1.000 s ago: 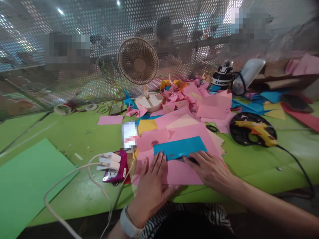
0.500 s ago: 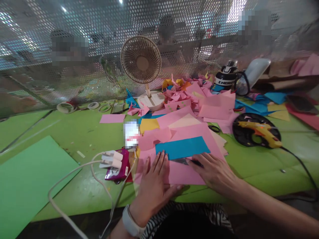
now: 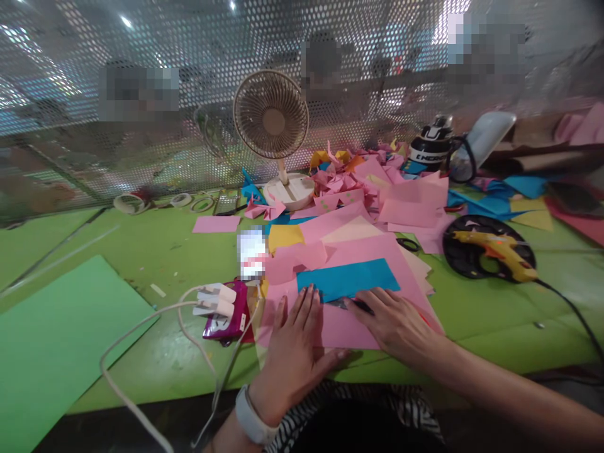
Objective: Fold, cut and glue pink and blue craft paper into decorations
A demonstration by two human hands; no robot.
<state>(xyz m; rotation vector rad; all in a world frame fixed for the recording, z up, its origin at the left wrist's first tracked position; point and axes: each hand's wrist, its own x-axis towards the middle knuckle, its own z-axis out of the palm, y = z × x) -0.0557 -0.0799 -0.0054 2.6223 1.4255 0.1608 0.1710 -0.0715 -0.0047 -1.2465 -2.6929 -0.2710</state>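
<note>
Green tabletop (image 3: 486, 321) fronts a perforated screen (image 3: 202, 38), left hand (image 3: 293, 336) flat on pink paper (image 3: 344, 328), right hand (image 3: 399, 321) gripping a dark tool (image 3: 363, 306).

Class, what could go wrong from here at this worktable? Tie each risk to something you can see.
1. The right hand holds what looks like a cutter near the left hand; a slip might nick its fingertips.
2. The yellow glue gun shows a small orange light, so it may be hot and could burn someone.
3. White cables run over the table's front edge near the left wrist; an arm could snag them.
</note>
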